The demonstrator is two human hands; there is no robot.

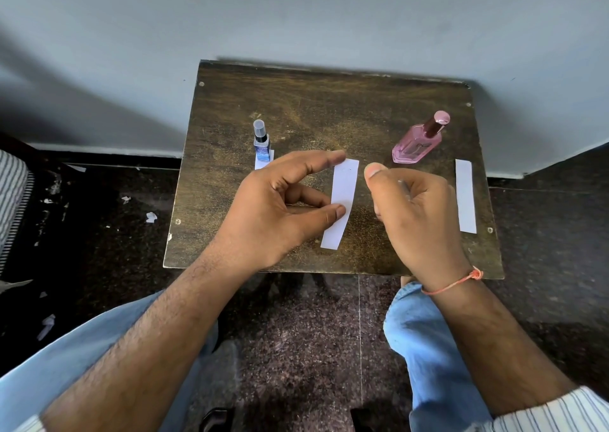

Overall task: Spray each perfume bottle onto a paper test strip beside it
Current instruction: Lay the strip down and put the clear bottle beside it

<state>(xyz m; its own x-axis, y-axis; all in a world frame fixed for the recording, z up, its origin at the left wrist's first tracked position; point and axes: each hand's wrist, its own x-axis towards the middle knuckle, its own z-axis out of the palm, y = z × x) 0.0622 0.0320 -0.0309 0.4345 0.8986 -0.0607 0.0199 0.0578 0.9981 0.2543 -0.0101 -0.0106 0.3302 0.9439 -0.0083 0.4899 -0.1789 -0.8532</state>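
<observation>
On a small dark wooden table [296,101], a slim blue spray bottle [261,143] with a clear cap stands at the left on the end of a white paper strip [263,163]. A pink perfume bottle [417,141] with a rose cap stands at the right. Beside it lies a second white strip [465,195]. My left hand [283,200] pinches a third strip [342,200] between forefinger and thumb at the table's middle. My right hand [412,214] is curled just right of that strip, thumb raised. A slim silvery object [404,188] shows inside its fingers, mostly hidden.
The table stands against a pale wall. Dark speckled floor surrounds it, with torn paper scraps [151,217] on the left. Striped fabric [13,194] lies at the far left edge. My knees in blue jeans [428,332] sit below the table's front edge.
</observation>
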